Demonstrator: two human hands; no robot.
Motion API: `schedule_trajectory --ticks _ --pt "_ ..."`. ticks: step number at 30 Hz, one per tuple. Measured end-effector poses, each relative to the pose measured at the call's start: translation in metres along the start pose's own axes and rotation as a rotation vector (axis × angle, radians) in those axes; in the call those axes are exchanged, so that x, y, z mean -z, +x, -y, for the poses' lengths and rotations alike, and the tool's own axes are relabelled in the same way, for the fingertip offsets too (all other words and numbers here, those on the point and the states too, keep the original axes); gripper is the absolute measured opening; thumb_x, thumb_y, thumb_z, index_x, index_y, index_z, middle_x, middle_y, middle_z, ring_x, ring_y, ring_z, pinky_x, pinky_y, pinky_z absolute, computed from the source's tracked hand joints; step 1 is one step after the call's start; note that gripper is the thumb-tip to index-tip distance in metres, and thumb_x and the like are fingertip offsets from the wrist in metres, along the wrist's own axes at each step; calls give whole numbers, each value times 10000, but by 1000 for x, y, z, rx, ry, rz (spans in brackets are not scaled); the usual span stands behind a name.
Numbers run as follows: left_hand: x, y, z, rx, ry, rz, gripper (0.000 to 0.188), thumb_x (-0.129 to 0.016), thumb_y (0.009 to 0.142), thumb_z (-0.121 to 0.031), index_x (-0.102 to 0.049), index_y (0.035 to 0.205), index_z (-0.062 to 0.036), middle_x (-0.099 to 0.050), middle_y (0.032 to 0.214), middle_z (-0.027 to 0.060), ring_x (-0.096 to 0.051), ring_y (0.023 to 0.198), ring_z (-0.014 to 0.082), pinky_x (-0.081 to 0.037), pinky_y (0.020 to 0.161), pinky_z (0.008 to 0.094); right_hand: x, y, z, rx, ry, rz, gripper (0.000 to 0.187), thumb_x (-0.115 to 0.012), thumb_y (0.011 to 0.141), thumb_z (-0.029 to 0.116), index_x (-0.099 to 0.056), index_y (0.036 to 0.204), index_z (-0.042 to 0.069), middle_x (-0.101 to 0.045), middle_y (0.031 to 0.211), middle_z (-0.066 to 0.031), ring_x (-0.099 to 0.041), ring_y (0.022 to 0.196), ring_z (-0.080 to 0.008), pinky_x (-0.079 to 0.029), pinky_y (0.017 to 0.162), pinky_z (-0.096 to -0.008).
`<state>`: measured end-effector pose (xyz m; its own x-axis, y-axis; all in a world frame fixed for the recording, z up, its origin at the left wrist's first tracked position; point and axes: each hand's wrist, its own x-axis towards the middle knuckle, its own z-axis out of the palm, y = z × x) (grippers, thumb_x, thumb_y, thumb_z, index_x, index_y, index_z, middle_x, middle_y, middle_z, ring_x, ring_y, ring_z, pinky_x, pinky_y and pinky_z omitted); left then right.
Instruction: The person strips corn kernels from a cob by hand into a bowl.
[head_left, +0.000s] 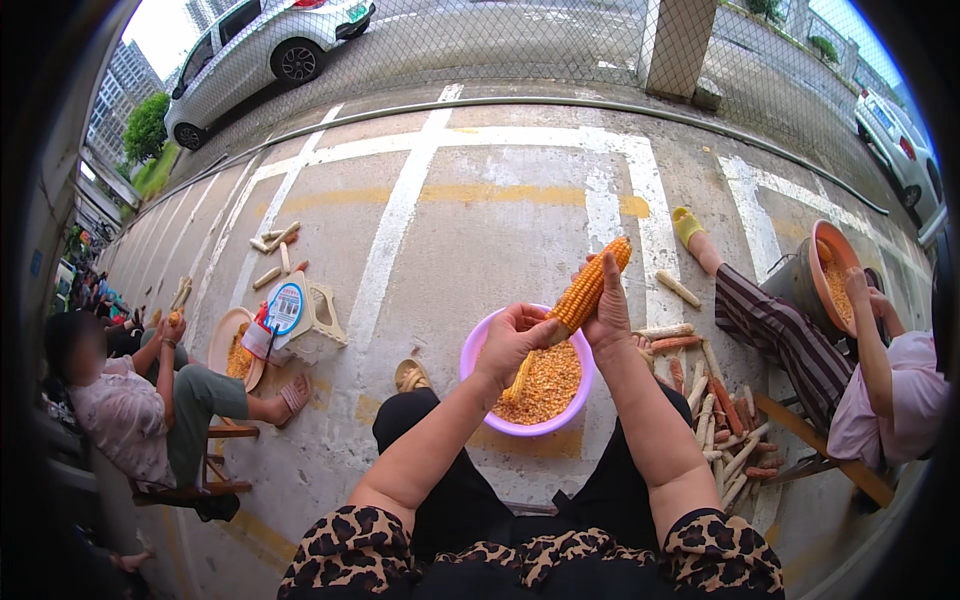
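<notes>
Two hands work one corn cob (588, 290) above one purple bowl (470, 352), and three people are in view: the wearer and one seated on each side. The left hand (512, 338) is clenched around the cob's lower end, just over the bowl; the right hand (607, 312) grasps the cob higher up, fingers wrapped behind it. The cob tilts up and to the right of the bowl, its upper part packed with orange-yellow kernels, its lower end paler and partly stripped. The bowl sits on the concrete just beyond the wearer's knees and holds a heap of loose kernels (545, 385).

Right of the bowl lies a pile of bare cobs (722, 415) — too many and too jumbled to count. Further right, a person in pink (895, 385) leans over an orange basin (828, 262) of kernels. Left of the bowl stand one pale plastic stool (322, 322), a bottle with a red cap (260, 335) and a round white-and-blue label (286, 305); past them, a seated person (135, 395) holds another cob. Two cars are parked beyond the bowl — one silver car (265, 45) and one white car (900, 140).
</notes>
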<state>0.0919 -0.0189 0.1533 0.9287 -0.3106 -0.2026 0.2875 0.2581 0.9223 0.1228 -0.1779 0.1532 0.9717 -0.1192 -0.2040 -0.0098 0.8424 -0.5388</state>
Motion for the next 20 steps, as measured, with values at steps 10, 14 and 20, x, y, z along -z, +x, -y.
schedule_trajectory --ticks 10,14,20 --pt "3 18 28 -312 400 -186 223 -633 784 7 -552 991 27 -584 893 54 -590 786 91 -495 690 200 19 26 -25 -57 7 -342 243 -689 742 153 -512 872 51 -553 764 -69 -554 707 -191 -478 682 -347" --pt "-1 14 19 -484 595 -214 248 -626 771 29 -551 1007 18 -527 994 65 -575 812 110 -493 696 227 16 26 -23 -41 62 -364 261 -674 747 188 -501 901 69 -565 768 -81 -551 708 -204 -471 703 -382" --pt "3 11 29 -323 309 -179 521 -633 782 -8 -387 1238 -60 -467 1092 71 -520 967 143 -452 787 211 20 23 -21 -122 137 -348 405 -703 742 315 -472 976 78 -568 795 -102 -551 751 -226 -462 752 -405"
